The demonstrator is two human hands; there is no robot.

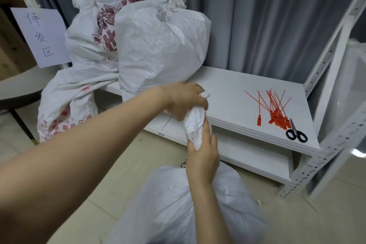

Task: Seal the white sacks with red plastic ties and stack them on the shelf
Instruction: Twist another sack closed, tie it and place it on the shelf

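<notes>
Step in hand: we judge it gathering and twisting shut the unsealed sack (pixel 178 204), no tie on yet.
Sack position: on the floor at 6 o'clock of the view, before the shelf (pixel 237 93); its bunched neck (pixel 195 123) rises toward centre.
Left hand (pixel 184 101): fingers curled tight round the top of the neck.
Right hand (pixel 203 154): fingers wrapped round the neck just below the left.
Red ties (pixel 275 109): loose heap on the shelf at 3 o'clock of the hands, well apart; neither hand has one.
Scissors (pixel 296 135): just beside the ties, at their 5 o'clock.
Done already: front sealed sack (pixel 162 45) and rear sealed sack (pixel 85 45) stand at 11 to 12 o'clock, at the shelf's left end, red ties round their necks.
Doing it well: we would twist the neck into a firm rope, hold it with the left alone, and free the right, nearer the ties, to fetch one.
Tie placement: below the grip, leaving a tuft above.
Risk: we expect the weave to unwind if the grip eases.
</notes>
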